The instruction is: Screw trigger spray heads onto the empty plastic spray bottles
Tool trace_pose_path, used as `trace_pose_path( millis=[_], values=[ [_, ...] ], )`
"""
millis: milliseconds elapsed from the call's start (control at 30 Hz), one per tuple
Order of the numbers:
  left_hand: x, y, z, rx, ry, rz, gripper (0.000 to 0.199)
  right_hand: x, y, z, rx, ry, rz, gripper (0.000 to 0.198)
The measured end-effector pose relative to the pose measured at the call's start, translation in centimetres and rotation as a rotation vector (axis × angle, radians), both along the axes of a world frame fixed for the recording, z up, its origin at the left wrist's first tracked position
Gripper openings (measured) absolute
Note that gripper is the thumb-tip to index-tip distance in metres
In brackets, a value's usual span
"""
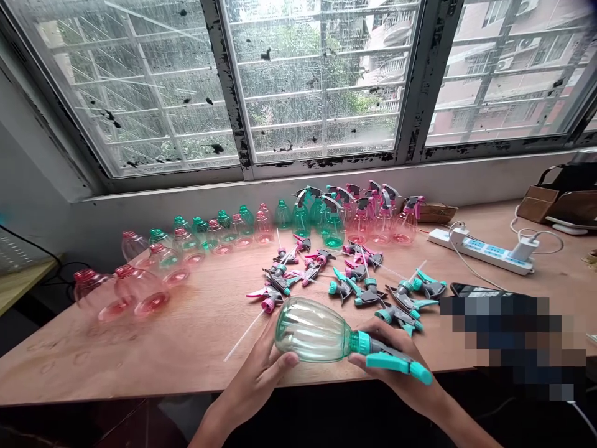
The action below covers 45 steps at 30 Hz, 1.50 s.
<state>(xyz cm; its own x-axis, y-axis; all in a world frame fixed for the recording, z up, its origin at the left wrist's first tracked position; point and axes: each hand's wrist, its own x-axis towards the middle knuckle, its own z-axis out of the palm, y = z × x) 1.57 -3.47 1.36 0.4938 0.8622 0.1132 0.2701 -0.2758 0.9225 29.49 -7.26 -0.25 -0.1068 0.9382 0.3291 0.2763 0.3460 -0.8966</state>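
Note:
A clear green spray bottle (pixel 312 330) lies sideways in the air between my hands, over the table's front edge. My left hand (pixel 261 367) is wrapped round its base end, thumb on the near side. At the neck, my right hand (pixel 396 348) closes round the turquoise collar of the trigger head (pixel 396 364), which sits on the bottle's mouth. Just beyond lies a loose pile of spray heads, some with pink parts (pixel 268 298) and some with turquoise parts (pixel 370 292), several with white tubes.
Open pink bottles (pixel 142 292) and green ones line the table's left and back. Several bottles with spray heads (pixel 333 224) stand by the window wall. To the right are a power strip (pixel 480 252), a phone (pixel 485 291), a blurred patch and a brown box (pixel 555 202).

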Motion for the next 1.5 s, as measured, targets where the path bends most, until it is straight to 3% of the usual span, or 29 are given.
trace_pose_path(
  millis=[167,300,467,633,700,833,933,1000,1133,1200,1367,1500],
  values=[
    [0.1,0.2,-0.6,-0.028,-0.060,-0.078,0.077,0.1,0.9,-0.6,-0.165,0.201,0.086,0.029],
    [0.0,0.3,-1.1,-0.020,-0.085,-0.023,0.092,0.2,1.0,-0.6,-0.160,0.171,0.065,0.025],
    [-0.2,0.4,-0.8,0.039,-0.071,-0.022,0.077,0.1,1.0,-0.8,-0.188,0.149,0.084,0.027],
    [-0.5,0.0,-0.2,0.075,-0.002,-0.041,0.086,0.4,0.8,-1.3,-0.315,0.257,0.149,0.027],
    [-0.6,-0.3,-0.1,0.058,-0.029,-0.031,0.091,0.6,0.7,-1.4,-0.204,0.169,0.124,0.023],
    [-0.3,-0.6,0.1,-0.066,-0.191,-0.071,0.099,0.5,0.7,-1.5,0.213,-0.114,0.054,0.024],
    [0.2,-0.7,0.4,-0.108,-0.268,-0.074,0.090,0.3,0.8,-1.8,0.350,-0.157,0.056,0.031],
    [0.4,-0.8,0.5,-0.062,-0.269,-0.048,0.090,0.2,0.7,-1.9,0.283,-0.107,0.081,0.028],
    [0.8,-1.4,0.3,0.152,-0.179,-0.011,0.095,0.2,0.2,-1.2,-0.109,0.230,0.262,0.032],
    [1.3,-1.9,0.4,0.312,-0.132,0.013,0.094,0.5,0.1,-0.8,-0.210,0.385,0.330,0.035],
    [2.8,-2.1,2.2,0.628,-0.011,-0.031,0.091,1.7,0.6,-0.2,-0.256,0.491,0.321,0.037],
    [3.7,1.9,5.3,0.614,0.303,-0.138,0.103,3.5,1.4,0.3,-0.113,0.474,0.049,0.035]
  ],
)
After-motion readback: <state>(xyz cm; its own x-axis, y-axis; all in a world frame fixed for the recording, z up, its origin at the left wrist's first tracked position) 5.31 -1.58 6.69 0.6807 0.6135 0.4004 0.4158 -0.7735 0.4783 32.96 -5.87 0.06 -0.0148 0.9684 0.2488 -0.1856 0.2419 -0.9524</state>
